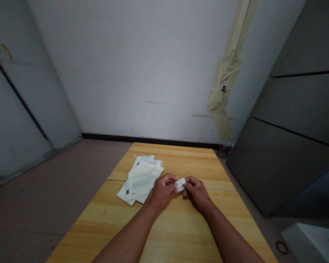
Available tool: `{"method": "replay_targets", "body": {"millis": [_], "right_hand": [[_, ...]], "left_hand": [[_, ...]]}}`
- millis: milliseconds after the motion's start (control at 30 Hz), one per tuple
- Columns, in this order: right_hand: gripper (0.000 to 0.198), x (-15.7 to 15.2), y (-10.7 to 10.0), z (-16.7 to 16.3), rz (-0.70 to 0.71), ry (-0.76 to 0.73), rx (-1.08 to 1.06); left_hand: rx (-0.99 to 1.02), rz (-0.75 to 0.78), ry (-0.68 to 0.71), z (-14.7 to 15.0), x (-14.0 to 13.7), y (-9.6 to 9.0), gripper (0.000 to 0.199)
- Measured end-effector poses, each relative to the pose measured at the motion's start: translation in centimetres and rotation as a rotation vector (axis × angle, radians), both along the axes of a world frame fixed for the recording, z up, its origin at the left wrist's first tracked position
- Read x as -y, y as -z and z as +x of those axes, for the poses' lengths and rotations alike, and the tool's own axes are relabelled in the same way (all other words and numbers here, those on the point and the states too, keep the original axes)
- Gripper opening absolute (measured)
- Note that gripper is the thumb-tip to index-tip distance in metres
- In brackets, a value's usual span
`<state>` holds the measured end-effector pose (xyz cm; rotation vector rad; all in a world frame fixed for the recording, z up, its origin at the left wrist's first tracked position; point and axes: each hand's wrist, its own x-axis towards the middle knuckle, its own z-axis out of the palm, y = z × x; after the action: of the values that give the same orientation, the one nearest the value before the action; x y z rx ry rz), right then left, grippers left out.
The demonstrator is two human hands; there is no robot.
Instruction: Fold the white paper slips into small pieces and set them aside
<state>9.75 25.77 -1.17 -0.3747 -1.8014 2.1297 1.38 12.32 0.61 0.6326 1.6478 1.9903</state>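
Between my two hands is a small piece of white paper (pixel 180 185), raised a little over the wooden table (pixel 178 230). My left hand (pixel 164 188) pinches its left edge between thumb and fingers. On the opposite edge, the thumb and fingers of my right hand (pixel 196 190) are closed on the same paper. Faint marks show on it, too small to read. Just left of my left hand lies a loose pile of printed paper sheets (pixel 141 180), overlapping at different angles.
The table's far edge stands near a white wall (pixel 142 73) with a dark skirting. Grey panels (pixel 285 157) rise on the right, and a jar-like container (pixel 224 151) sits on the floor past the far right corner. A pale box (pixel 312 241) is at lower right.
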Motion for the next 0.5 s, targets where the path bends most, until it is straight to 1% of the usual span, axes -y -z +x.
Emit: {"method": "replay_targets", "body": {"millis": [100, 200, 367, 433, 500], "right_hand": [[0.031, 0.09, -0.11, 0.02, -0.003, 0.000, -0.006], [0.032, 0.12, -0.17, 0.05, -0.006, 0.004, 0.000], [0.031, 0.04, 0.07, 0.02, 0.008, 0.009, -0.006], [0.029, 0.05, 0.14, -0.01, 0.009, 0.013, -0.004], [0.027, 0.11, 0.10, -0.05, 0.013, 0.024, 0.004]], "left_hand": [[-0.003, 0.005, -0.034, 0.16, -0.12, -0.33, 0.019], [0.015, 0.013, -0.060, 0.33, -0.22, -0.62, 0.024], [0.054, 0.036, -0.036, 0.32, -0.38, -0.35, 0.037], [0.053, 0.034, -0.012, 0.29, -0.45, -0.08, 0.034], [0.034, 0.018, 0.004, 0.33, -0.51, 0.08, 0.026]]}}
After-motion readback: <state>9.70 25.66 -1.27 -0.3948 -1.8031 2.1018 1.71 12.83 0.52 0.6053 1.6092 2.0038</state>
